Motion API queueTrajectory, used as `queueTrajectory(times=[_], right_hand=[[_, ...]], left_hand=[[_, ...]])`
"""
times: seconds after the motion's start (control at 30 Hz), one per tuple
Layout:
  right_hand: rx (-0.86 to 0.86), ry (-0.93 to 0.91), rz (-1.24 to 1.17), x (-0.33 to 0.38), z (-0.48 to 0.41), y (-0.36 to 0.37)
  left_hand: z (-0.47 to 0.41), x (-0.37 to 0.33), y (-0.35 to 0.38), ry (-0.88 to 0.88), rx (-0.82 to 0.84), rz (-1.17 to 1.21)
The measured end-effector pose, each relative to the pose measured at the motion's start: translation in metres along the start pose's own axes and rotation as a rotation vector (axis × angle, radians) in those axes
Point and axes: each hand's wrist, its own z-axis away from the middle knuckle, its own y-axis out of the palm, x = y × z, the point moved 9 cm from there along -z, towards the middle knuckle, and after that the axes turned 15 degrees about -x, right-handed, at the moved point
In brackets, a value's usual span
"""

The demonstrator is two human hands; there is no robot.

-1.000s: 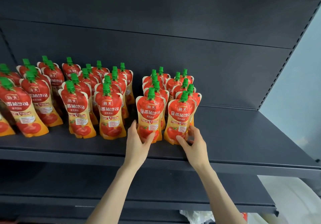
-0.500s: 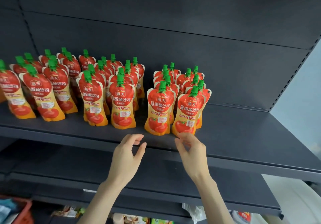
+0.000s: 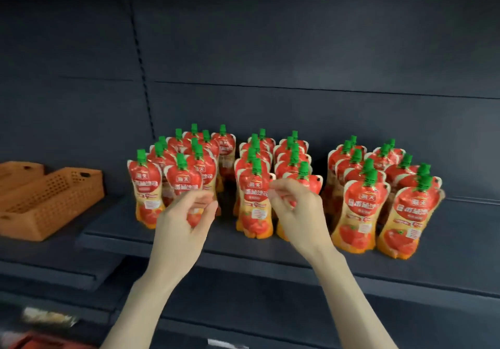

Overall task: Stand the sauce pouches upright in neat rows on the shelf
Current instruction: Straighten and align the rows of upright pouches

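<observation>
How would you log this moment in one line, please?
tomato sauce pouches: upright in rows on shelf | left hand: curled before front row, grip unclear | right hand: likewise | orange basket: at left

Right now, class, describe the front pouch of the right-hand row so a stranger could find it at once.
Find the dark shelf with rows of red, green-capped sauce pouches. Go to the row furthest right; the front pouch is its first one, nearest the shelf edge. Unlike its neighbours, nothing stands to its right or in front of it.
</observation>
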Motion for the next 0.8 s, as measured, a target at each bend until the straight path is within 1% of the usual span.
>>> queueTrajectory(times=[0.07, 0.23, 0.43, 0.57, 0.67, 0.73, 0.8], right_hand=[[-0.019, -0.024, -0.008, 0.019, -0.006, 0.030], [-0.038, -0.008, -0.020, 0.048, -0.024, 0.086], [0.013, 0.022, 0.059, 0.054, -0.075, 0.137], [0.060, 0.038, 0.125, 0.046, -0.119, 0.165], [0.106, 0.079, 0.152, 0.034, -0.152, 0.184], [0.143, 0.106, 0.186, 0.023, -0.171, 0.196], [0.178, 0.113, 0.239, 0.011, -0.188, 0.207]], left_hand=[[-0.024, 0.018, -0.022, 0.015, -0.004, -0.001], [-0.088, 0.055, -0.057, 0.036, 0.000, 0.010], [-0.167, 0.096, -0.046, -0.010, 0.039, 0.041], [-0.214, 0.125, -0.017, -0.066, 0.140, 0.080], [-0.244, 0.154, 0.010, -0.169, 0.235, 0.121], [-0.261, 0.173, 0.030, -0.230, 0.315, 0.138], [-0.273, 0.189, 0.051, -0.238, 0.403, 0.113]])
